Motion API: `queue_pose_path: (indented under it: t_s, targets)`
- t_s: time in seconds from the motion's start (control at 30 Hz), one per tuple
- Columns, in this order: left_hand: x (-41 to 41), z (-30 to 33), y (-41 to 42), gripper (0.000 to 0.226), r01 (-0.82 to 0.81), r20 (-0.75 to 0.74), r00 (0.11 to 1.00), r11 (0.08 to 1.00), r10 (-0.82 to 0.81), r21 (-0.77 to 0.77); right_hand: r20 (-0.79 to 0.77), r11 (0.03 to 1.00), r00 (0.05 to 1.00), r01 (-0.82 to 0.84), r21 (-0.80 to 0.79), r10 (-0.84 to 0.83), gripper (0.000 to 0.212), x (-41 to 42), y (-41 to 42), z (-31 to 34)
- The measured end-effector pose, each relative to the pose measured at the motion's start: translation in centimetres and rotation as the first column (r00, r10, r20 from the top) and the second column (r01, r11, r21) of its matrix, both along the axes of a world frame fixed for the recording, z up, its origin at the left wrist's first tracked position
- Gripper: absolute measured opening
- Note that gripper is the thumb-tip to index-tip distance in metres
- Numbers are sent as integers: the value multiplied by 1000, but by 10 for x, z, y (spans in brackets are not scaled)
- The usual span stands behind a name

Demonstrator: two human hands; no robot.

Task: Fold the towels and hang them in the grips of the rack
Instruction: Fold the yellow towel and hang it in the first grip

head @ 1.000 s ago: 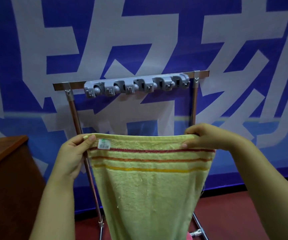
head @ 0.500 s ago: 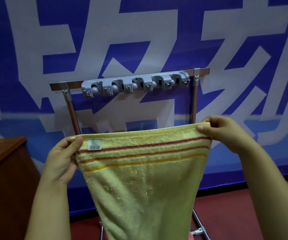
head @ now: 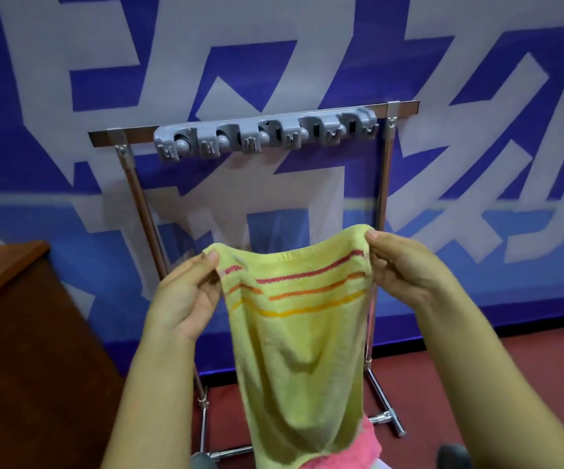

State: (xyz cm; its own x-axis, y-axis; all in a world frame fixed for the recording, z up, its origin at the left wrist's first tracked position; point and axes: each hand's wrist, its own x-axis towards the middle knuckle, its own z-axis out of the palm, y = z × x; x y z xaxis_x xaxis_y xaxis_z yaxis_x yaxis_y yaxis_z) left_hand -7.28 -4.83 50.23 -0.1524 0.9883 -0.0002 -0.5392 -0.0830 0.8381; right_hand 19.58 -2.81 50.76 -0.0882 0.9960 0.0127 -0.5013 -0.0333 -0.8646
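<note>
A yellow towel with red, orange and yellow stripes hangs in front of me, held up by its two top corners. My left hand pinches the left corner and my right hand pinches the right corner. The top edge sags between them. Behind the towel stands the metal rack, and a grey strip of several grips is fixed on its top bar. All the grips hold nothing. A pink towel lies below, partly hidden by the yellow one.
A brown wooden table stands at the left. A blue and white banner wall is right behind the rack. The rack's feet rest on a dark red floor. A dark round object sits at the bottom right.
My hands have come closer together, so the towel's top edge went from taut to sagging. The white label at the left corner is no longer visible.
</note>
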Motion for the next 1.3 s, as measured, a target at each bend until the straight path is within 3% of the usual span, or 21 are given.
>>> queue_pose_path:
  t_s: [0.2, 0.37, 0.67, 0.97, 1.13, 1.3]
  targets:
    - [56, 14, -23, 8, -43, -250, 967, 997, 55, 57, 289, 981, 945, 110, 158, -152, 13, -43, -30, 7]
    - [80, 14, -38, 8, -154, -510, 834, 976, 210, 152, 410, 955, 884, 118, 271, -225, 10, -60, -50, 6]
    - [90, 17, -54, 10, -162, -630, 721, 954, 290, 253, 472, 928, 826, 149, 341, -307, 11, -64, -58, 0]
    - [90, 17, -60, 16, -63, -711, 616, 922, 338, 383, 424, 909, 843, 166, 381, -332, 17, -62, -61, -1]
    - [85, 20, -63, 20, 69, -724, 651, 932, 227, 355, 431, 889, 832, 148, 433, -349, 13, -57, -63, 0]
    - [73, 24, -62, 23, 159, -647, 760, 949, 60, 274, 463, 872, 840, 26, 489, -284, 18, -49, -63, 7]
